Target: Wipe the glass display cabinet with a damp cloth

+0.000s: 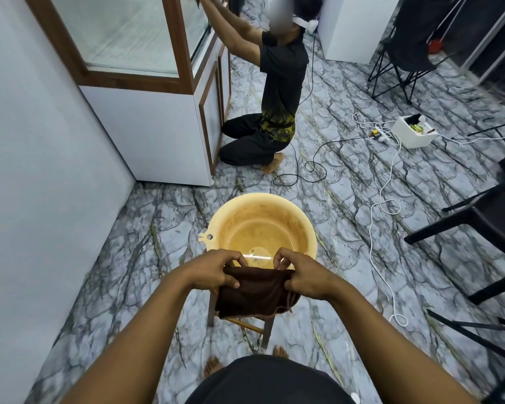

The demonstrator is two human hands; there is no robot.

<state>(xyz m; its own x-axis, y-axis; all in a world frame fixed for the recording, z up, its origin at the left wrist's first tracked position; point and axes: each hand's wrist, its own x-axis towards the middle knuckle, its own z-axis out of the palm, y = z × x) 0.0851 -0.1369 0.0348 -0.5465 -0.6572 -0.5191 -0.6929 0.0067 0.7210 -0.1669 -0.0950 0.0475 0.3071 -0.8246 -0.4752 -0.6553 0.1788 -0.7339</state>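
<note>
view from my head, looking down at my two bare arms. my left hand point(213, 269) and right hand point(306, 275) each pinch a top corner of a dark brown cloth point(254, 295), fingers and thumbs curled tight on its edge, so it hangs stretched between them. the cloth is just over the near rim of a pale yellow plastic basin point(245, 217) with shallow water in the bottom. the basin sits on a small wooden stool point(239, 322) on a grey marbled floor point(129, 258).

the glass display cabinet point(134, 33), wood-framed on a white base, stands well apart from me, ahead and to my left. another person point(280, 68) kneels at its front with both arms raised to the glass.

as i judge it, i am only at the start. i am readying the cloth at the water, and i cannot tell whether it is wet yet. none of my wiping is done. carrying the cloth to the cabinet and wiping its panes is all left to do.
</note>
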